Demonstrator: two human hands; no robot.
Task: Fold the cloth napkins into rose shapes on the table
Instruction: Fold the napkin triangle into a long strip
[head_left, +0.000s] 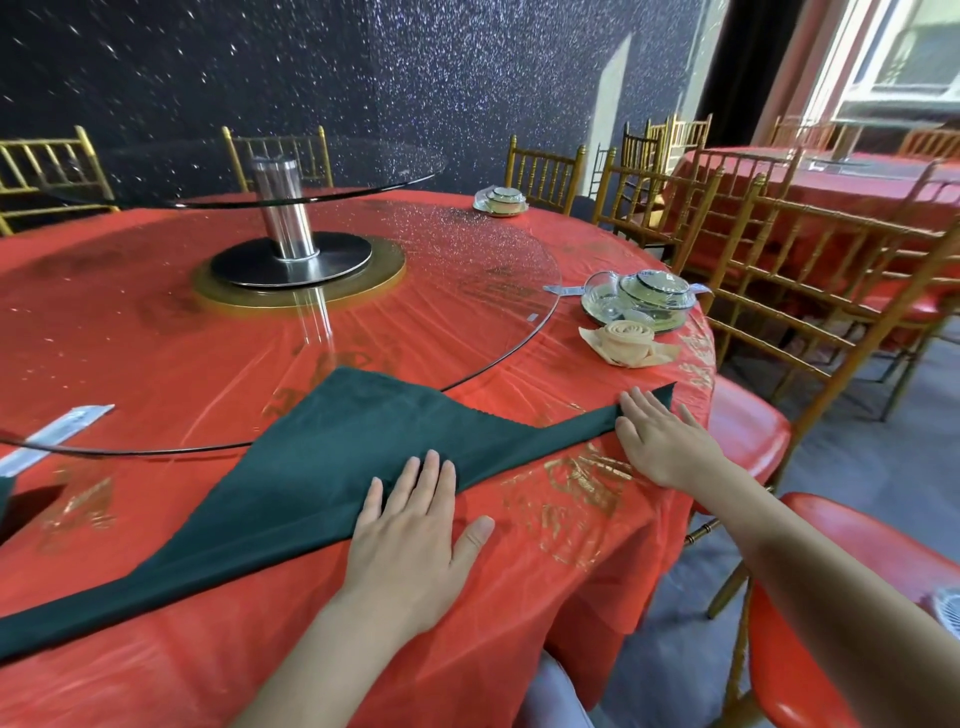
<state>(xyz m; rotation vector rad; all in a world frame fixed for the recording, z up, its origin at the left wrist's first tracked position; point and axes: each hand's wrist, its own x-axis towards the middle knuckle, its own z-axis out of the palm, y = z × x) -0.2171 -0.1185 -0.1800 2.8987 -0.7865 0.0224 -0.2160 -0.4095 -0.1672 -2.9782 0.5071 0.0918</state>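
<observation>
Your dark green napkin (311, 467) is soft, limp cloth — light enough to slide on the glossy red cover of the tabletop (571, 561), so keep a palm on it whenever the other hand moves. It lies folded into a long triangle near the tabletop's near edge, its long folded side running along that edge from the near-left corner of the view toward the right rim, its apex tucked just under the rim of the glass turntable (467, 291). Your left hand (410, 540) is flat and spread, gripping nothing, pressing the fold line about midway. Your right hand (660, 441) is likewise laid flat with fingers extended over the right-hand tip, close to the tabletop's right edge; whether a fingertip pinches the corner underneath is hard to tell from here. For the roll, take hold along that long folded side — it should be the thickest, firmest line — and expect the weave to crease readily but spring loose if let go. The cloth looks matte, evenly coloured, smooth apart from a faint ridge near the right tip. A finished peach rose napkin (626, 340) sits further along the right edge beside wrapped dishes (641, 301).
</observation>
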